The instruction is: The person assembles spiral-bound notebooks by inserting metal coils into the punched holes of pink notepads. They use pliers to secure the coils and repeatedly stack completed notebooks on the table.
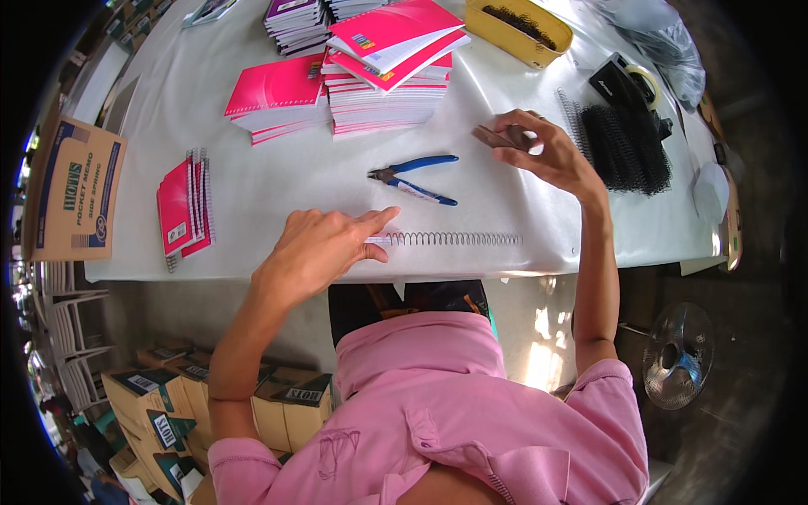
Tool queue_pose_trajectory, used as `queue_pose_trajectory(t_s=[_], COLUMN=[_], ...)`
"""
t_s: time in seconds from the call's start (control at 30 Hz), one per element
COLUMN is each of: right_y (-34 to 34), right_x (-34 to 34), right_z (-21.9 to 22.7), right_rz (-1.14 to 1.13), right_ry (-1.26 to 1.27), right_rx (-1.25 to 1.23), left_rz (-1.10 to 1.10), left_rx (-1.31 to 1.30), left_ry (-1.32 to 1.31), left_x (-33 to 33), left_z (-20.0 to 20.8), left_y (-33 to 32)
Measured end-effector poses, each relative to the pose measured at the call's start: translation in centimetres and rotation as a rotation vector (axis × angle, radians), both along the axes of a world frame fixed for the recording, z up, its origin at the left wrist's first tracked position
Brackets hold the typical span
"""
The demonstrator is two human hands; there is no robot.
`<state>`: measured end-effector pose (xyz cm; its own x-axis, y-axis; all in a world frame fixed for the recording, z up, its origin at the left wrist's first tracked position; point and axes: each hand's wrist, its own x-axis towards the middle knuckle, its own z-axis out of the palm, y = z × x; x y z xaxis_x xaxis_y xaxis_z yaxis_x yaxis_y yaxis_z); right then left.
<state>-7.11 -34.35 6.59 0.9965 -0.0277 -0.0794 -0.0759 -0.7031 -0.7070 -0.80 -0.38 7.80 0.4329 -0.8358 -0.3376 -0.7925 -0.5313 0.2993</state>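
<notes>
My left hand (316, 246) is at the table's near edge, thumb and forefinger on either side of one end of a long thin wire spiral (459, 239). A pale strip with some pink shows beside the fingertips; the hand hides what it belongs to. The spiral stretches to the right, flat along the edge. My right hand (543, 151), raised over the table, has its fingers curled round a small flat brown piece (488, 136) whose kind I cannot make out. Between the hands lie blue-handled pliers (427, 162), jaws to the left and handles spread.
Pink notebooks (387, 105) stand in stacks at the back, beside purple ones (295, 29). Spiral-bound pink notebooks (181, 206) lie at left near a carton (80, 189). A yellow tray (513, 38) holds dark wire. Black spirals (627, 147) lie right; a fan (676, 358) stands below.
</notes>
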Motion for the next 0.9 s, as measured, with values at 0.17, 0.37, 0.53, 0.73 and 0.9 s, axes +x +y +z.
queue_pose_trajectory(t_s=[0.17, 0.37, 0.53, 0.73, 0.9], right_y=[8.1, 8.4, 7.9, 8.4, 8.8], right_x=[1.2, 2.6, 2.7, 2.9, 3.7], right_z=[1.2, -0.7, -0.2, -0.6, -1.1], right_rz=[0.556, 0.547, 0.573, 0.577, 0.578], right_ry=[0.153, 0.049, 0.124, 0.066, -0.005], right_rx=[0.317, 0.451, 0.861, 0.648, 0.535], left_rz=[0.080, 0.179, 0.171, 0.165, 0.194], left_rx=[-0.124, -0.173, -0.205, -0.273, -0.230], left_ry=[-0.279, -0.318, -0.355, -0.337, -0.290], left_x=[-0.5, -0.2, -0.3, -0.2, -0.4], left_z=[-0.2, -1.0, -0.8, -1.1, -0.5], left_y=[-0.3, 0.6, 0.8, 1.0, 0.7])
